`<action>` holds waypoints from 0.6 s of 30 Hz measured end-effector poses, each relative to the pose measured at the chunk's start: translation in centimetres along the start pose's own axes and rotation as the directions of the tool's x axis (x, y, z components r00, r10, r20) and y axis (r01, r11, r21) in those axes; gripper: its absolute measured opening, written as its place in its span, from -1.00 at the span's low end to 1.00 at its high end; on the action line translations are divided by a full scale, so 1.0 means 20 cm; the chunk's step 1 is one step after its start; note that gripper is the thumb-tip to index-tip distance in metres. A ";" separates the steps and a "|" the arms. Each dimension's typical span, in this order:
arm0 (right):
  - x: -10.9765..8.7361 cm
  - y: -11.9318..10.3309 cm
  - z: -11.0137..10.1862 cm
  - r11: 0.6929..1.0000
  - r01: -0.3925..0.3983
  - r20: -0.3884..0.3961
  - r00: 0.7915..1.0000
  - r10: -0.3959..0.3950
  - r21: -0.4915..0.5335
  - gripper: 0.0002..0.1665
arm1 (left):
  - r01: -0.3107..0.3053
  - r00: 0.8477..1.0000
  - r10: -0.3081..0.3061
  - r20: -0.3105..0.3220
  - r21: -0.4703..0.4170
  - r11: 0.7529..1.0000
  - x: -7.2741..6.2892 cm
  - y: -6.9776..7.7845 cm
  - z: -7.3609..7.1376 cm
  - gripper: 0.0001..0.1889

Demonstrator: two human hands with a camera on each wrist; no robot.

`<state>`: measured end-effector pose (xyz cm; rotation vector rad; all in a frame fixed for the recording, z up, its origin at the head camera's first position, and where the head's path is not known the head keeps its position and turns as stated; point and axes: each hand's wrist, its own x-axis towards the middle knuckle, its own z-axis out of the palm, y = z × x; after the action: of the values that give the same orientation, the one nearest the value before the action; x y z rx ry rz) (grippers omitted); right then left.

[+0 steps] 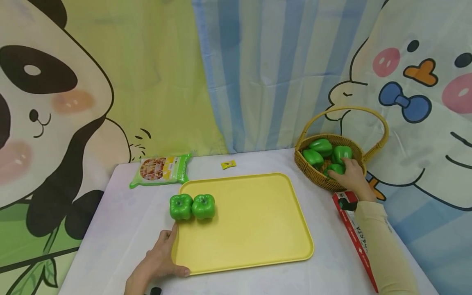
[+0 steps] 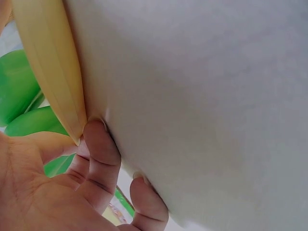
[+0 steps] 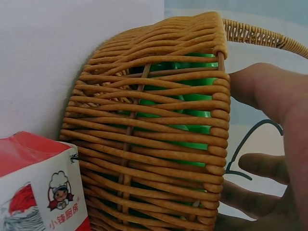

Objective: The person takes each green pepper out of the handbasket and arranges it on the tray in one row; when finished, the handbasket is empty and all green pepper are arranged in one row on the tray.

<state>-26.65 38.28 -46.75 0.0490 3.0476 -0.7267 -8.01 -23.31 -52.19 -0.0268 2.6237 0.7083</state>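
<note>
My left hand [image 1: 158, 254] grips the near left corner of a yellow tray [image 1: 250, 229], thumb at the front edge and fingers along the left side. In the left wrist view, curled fingertips meet the tablecloth beside the tray rim [image 2: 55, 62]. Two green bell peppers [image 1: 203, 206] sit side by side at the tray's left edge. My right hand [image 1: 353, 178] reaches into a wicker basket [image 1: 313, 174] holding several more green peppers [image 1: 321, 146]. Its spread fingers touch peppers there; the right wrist view shows them fairly straight, with the tips partly hidden behind the basket wall [image 3: 154, 125].
A long red box [image 1: 355, 237] lies in front of the basket, partly under the right forearm. Behind the tray are a green-edged food packet [image 1: 162, 170] and a small yellow packet [image 1: 228, 164]. Cartoon-printed curtains [image 1: 258, 82] hang behind the white table.
</note>
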 end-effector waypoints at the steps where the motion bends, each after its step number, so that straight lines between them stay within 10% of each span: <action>1: 0.01 0.00 0.00 1.000 0.001 0.009 1.000 -0.001 -0.007 0.13 | -0.003 1.000 0.003 -0.001 0.000 1.000 0.00 0.00 0.00 0.65; 18: 0.03 0.00 -0.01 0.999 -0.005 0.075 0.997 0.008 -0.042 -0.01 | 0.001 1.000 -0.001 -0.001 0.009 1.000 0.00 0.01 0.00 0.68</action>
<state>-27.25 38.40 -46.54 0.0304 2.9880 -0.6488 -8.10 -23.23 -52.10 -0.0255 2.6274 0.6962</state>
